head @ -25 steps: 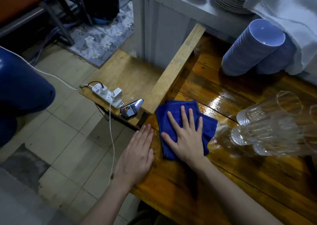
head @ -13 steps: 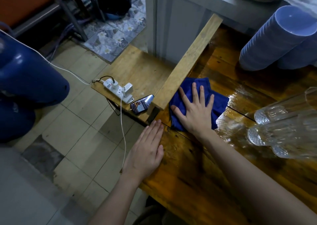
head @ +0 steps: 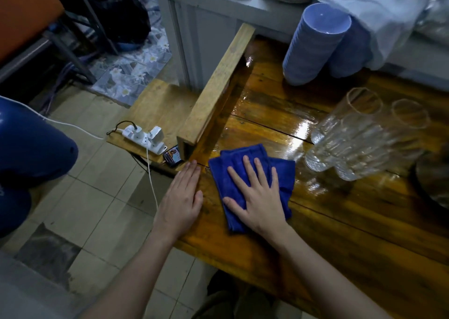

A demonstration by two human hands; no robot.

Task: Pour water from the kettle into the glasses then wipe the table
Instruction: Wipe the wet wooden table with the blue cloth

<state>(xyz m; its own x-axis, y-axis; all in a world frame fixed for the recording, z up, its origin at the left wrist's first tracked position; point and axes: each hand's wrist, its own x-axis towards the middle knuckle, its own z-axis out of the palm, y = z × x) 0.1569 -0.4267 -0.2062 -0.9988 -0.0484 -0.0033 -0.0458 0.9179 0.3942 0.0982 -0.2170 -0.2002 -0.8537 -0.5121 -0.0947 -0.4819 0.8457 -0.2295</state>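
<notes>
A folded blue cloth [head: 233,158] lies on the wet, glossy wooden table [head: 340,221] near its left edge. My right hand [head: 257,197] presses flat on the cloth with fingers spread. My left hand [head: 182,199] rests flat on the table's left edge, fingers together, holding nothing. Several clear ribbed glasses [head: 359,134] stand to the right of the cloth. A dark rounded object [head: 435,177] sits at the right border; I cannot tell if it is the kettle.
Stacked lilac bowls [head: 313,46] lie at the table's back. A raised wooden rail [head: 216,85] borders the table's left. A lower shelf holds a white power strip [head: 143,136] and a small phone [head: 173,157]. Blue barrels [head: 29,153] stand on the tiled floor at left.
My right hand slid the cloth away toward the rail, then drew it back toward me along the table. My left hand stayed on the table edge.
</notes>
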